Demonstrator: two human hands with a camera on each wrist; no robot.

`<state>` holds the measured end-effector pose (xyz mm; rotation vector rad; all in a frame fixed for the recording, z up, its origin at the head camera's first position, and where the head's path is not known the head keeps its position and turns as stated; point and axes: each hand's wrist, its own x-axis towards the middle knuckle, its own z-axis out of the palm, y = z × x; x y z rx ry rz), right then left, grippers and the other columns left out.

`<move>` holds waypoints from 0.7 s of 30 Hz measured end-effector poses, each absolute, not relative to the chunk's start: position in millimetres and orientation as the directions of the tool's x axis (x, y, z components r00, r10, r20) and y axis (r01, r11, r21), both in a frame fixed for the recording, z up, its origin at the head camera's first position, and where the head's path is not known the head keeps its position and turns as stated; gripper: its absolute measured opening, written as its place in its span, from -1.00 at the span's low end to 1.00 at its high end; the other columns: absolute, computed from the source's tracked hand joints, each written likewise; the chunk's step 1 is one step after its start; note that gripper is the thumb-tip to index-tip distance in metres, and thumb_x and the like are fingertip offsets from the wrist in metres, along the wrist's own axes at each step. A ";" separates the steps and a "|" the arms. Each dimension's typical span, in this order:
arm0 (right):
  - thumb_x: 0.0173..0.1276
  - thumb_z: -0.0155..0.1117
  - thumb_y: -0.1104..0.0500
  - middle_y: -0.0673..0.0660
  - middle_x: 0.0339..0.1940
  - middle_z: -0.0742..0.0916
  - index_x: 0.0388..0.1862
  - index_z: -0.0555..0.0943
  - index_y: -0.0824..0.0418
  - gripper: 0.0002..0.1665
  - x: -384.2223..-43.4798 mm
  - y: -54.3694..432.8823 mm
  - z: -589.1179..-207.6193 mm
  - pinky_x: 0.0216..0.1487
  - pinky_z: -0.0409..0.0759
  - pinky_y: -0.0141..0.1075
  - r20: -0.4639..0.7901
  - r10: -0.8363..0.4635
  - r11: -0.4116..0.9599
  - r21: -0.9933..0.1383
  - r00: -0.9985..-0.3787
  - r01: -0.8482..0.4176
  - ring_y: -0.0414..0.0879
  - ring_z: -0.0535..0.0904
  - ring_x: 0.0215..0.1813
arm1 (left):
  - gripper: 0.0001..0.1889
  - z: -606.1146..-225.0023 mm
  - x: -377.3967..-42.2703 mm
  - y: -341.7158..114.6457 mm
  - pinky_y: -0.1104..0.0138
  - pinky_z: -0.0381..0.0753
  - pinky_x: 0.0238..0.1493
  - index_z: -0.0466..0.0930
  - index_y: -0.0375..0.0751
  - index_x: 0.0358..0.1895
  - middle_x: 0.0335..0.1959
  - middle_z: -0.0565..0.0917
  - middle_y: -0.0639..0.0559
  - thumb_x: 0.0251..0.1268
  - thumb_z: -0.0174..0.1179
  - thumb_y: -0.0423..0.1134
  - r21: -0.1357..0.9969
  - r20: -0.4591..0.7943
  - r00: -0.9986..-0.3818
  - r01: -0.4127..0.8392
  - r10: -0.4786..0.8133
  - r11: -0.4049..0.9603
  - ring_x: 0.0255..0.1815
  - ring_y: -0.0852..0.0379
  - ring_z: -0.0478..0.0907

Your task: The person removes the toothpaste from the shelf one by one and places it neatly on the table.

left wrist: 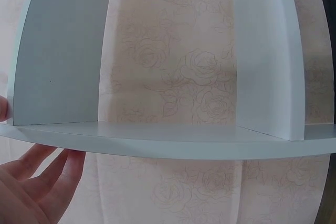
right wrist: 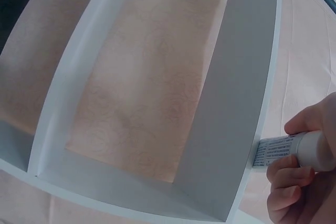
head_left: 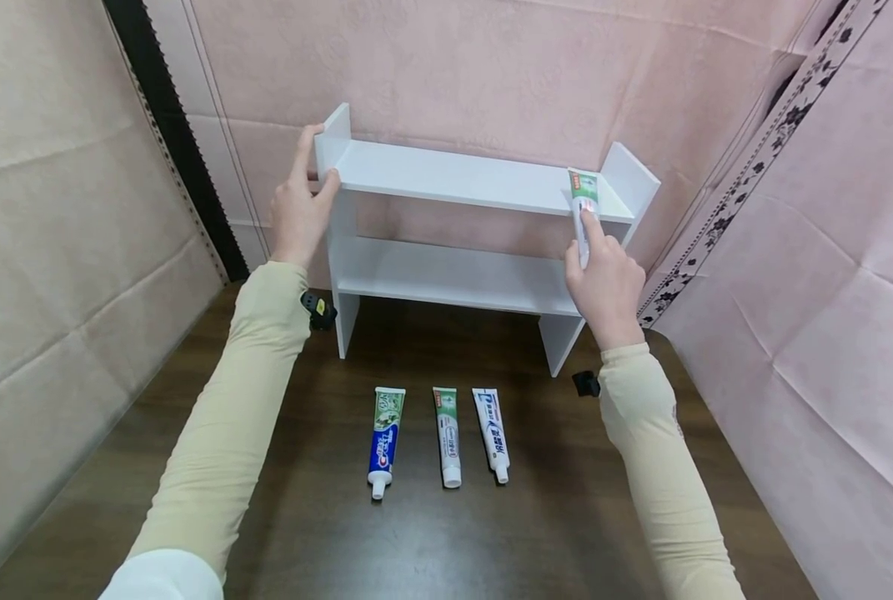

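A white two-tier shelf [head_left: 446, 175] stands at the back of the table. My left hand [head_left: 300, 210] grips its left side panel near the top; in the left wrist view those fingers [left wrist: 65, 174] lie against the panel's outer face. At the shelf's other end, my right hand [head_left: 606, 287] pinches a green and white toothpaste tube [head_left: 584, 193] by its cap end. The tube's flat end reaches over the right part of the top board. In the right wrist view the white cap [right wrist: 311, 150] sits between thumb and fingers. Whether the tube touches the board I cannot tell.
On the dark wooden table [head_left: 303, 500], in front of the shelf, lie a blue and green toothpaste tube [head_left: 386, 437], a green and white tube [head_left: 448, 433] and a white and blue tube [head_left: 493, 432]. Cloth-covered walls [head_left: 814, 275] flank the table.
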<state>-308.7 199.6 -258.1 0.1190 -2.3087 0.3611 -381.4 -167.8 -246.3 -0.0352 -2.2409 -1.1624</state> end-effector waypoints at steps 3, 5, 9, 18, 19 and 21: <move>0.43 -0.03 0.07 0.41 -0.40 0.70 0.37 0.42 0.15 -0.45 -307.0 199.1 -260.3 -0.64 0.32 -0.05 0.736 0.020 0.957 -0.209 -0.676 -0.199 0.20 0.47 -0.61 | -0.47 -246.0 -380.8 -168.5 0.27 0.46 -0.35 0.00 0.75 0.36 0.08 0.65 -0.19 0.43 -0.15 0.06 0.736 0.522 -0.816 0.286 -0.247 0.614 -0.21 -0.04 0.58; 0.42 -0.02 0.07 0.42 -0.39 0.70 0.37 0.42 0.14 -0.45 -305.4 199.0 -262.0 -0.64 0.32 -0.04 0.741 0.020 0.960 -0.201 -0.671 -0.194 0.19 0.45 -0.62 | -0.47 -245.2 -380.0 -168.3 0.27 0.46 -0.35 0.00 0.74 0.37 0.08 0.65 -0.18 0.44 -0.14 0.05 0.739 0.518 -0.819 0.284 -0.246 0.611 -0.22 -0.03 0.58; 0.41 -0.01 0.08 0.42 -0.40 0.70 0.38 0.41 0.15 -0.44 -301.8 201.7 -267.0 -0.67 0.28 -0.10 0.752 0.015 0.963 -0.189 -0.660 -0.194 0.15 0.41 -0.66 | -0.47 -243.0 -379.4 -166.6 0.27 0.47 -0.33 -0.01 0.77 0.36 0.10 0.64 -0.18 0.45 -0.15 0.05 0.746 0.505 -0.829 0.278 -0.242 0.605 -0.20 -0.03 0.57; 0.44 0.04 0.10 0.42 -0.03 0.70 0.40 0.41 0.00 -0.46 -290.6 223.6 -271.7 -0.47 0.46 0.04 0.734 -0.007 0.906 -0.283 -0.679 -0.315 0.25 0.59 -0.38 | -0.48 -247.2 -381.2 -165.8 0.27 0.45 -0.28 -0.01 0.82 0.33 0.12 0.63 -0.14 0.44 -0.18 0.05 0.763 0.507 -0.824 0.292 -0.253 0.577 -0.15 -0.01 0.55; 0.45 0.03 0.10 0.42 0.01 0.69 0.41 0.39 -0.02 -0.45 -288.9 226.5 -272.9 -0.43 0.47 0.06 0.723 -0.009 0.897 -0.299 -0.690 -0.325 0.26 0.60 -0.33 | -0.47 -247.7 -381.3 -166.2 0.28 0.45 -0.27 -0.02 0.84 0.32 0.14 0.62 -0.14 0.44 -0.18 0.05 0.767 0.502 -0.826 0.288 -0.257 0.573 -0.13 -0.01 0.55; 0.45 0.03 0.11 0.41 0.04 0.68 0.43 0.37 -0.06 -0.44 -285.3 231.4 -276.0 -0.40 0.48 0.08 0.712 -0.016 0.884 -0.318 -0.702 -0.343 0.26 0.60 -0.29 | -0.47 -247.9 -381.5 -167.1 0.28 0.45 -0.26 -0.03 0.84 0.33 0.15 0.61 -0.13 0.45 -0.18 0.05 0.765 0.504 -0.823 0.285 -0.262 0.577 -0.11 0.00 0.54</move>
